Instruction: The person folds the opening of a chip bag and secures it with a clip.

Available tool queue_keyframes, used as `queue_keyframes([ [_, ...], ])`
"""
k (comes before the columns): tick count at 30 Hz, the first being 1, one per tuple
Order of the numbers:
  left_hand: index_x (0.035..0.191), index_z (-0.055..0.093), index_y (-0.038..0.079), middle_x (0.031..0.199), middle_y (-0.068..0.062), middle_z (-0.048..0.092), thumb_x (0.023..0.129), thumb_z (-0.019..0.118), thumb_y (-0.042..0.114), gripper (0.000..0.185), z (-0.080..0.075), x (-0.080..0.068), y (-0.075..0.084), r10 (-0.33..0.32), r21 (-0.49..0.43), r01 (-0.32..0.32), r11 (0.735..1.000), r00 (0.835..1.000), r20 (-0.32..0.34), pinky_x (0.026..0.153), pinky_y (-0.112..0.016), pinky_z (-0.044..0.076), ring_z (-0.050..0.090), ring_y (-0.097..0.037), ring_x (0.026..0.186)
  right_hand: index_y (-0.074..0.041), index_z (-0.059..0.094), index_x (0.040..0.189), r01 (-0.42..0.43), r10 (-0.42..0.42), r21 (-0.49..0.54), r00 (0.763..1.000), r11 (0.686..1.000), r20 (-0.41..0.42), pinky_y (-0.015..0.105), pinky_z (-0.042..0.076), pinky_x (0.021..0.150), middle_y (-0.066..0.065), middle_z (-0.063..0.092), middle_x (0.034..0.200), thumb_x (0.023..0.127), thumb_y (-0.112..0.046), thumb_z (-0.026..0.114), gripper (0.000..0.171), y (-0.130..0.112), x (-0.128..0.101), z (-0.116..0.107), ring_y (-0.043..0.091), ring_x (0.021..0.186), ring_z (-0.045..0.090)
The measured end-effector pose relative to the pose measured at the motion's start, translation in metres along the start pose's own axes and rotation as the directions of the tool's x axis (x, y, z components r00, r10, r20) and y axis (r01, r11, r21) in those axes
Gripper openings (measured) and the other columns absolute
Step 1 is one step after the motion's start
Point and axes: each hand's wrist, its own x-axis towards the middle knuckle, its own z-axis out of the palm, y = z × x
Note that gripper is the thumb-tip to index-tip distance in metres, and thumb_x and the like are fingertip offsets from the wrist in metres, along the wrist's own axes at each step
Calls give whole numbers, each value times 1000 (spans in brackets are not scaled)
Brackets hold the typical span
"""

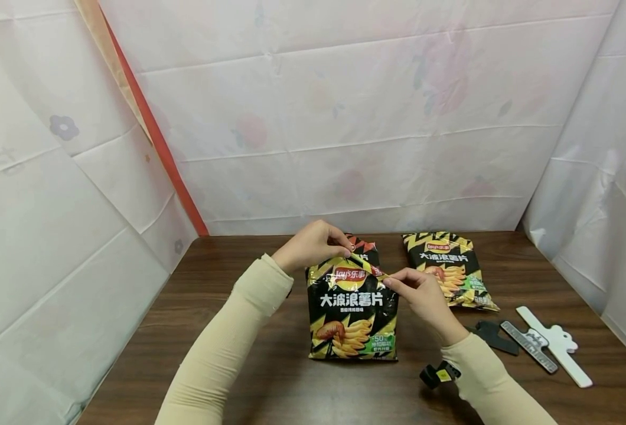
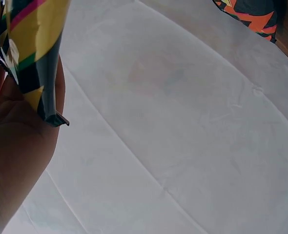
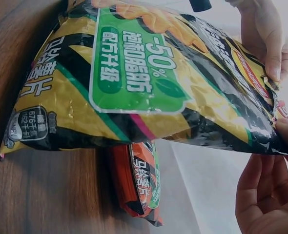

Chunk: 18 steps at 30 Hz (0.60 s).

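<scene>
A black and yellow Lay's potato chip bag (image 1: pixel 353 313) stands upright on the table, front toward me. My left hand (image 1: pixel 313 243) pinches its top edge near the middle, thumb and fingers on the film. At the bag's top right corner my right hand (image 1: pixel 427 300) pinches the same edge, lower than the left. That edge slants down to the right between them. The right wrist view shows the bag's printed side (image 3: pixel 134 73) large, with both hands at its top. In the left wrist view a bag corner (image 2: pixel 46 92) lies against the left palm.
Behind the held bag stands a red and black chip bag (image 1: pixel 366 248), partly hidden. Another black and yellow bag (image 1: pixel 443 268) lies at the back right. A black clip (image 1: pixel 496 338), a grey clip (image 1: pixel 530 347) and a white clip (image 1: pixel 557 348) lie at the right.
</scene>
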Motion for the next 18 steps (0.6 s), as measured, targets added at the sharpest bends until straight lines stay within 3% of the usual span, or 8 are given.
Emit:
queue_keyframes([
  [9,101,76,13,96,0,74,95,66,18,13,5,-2,-4,51,25,-51,998,999,-7,61,-23,45,54,-9,61,2,71,95,64,-63,42,998,997,-16,27,39,59,-13,67,84,93,-17,68,19,1,-1,0,8,64,45],
  [14,102,76,17,98,2,73,95,65,22,14,4,-4,-8,28,6,-27,1000,1000,-9,61,-26,45,54,-9,62,4,70,96,79,-78,72,997,994,-15,26,42,62,-14,67,85,94,-16,67,20,4,1,3,7,68,50],
  [18,103,77,20,104,3,73,94,67,27,14,1,-6,-7,10,21,-10,1000,1000,-16,69,-28,49,61,-9,75,5,69,96,85,-83,92,996,992,-23,25,44,65,-14,67,87,94,-15,66,20,5,1,5,6,74,54],
])
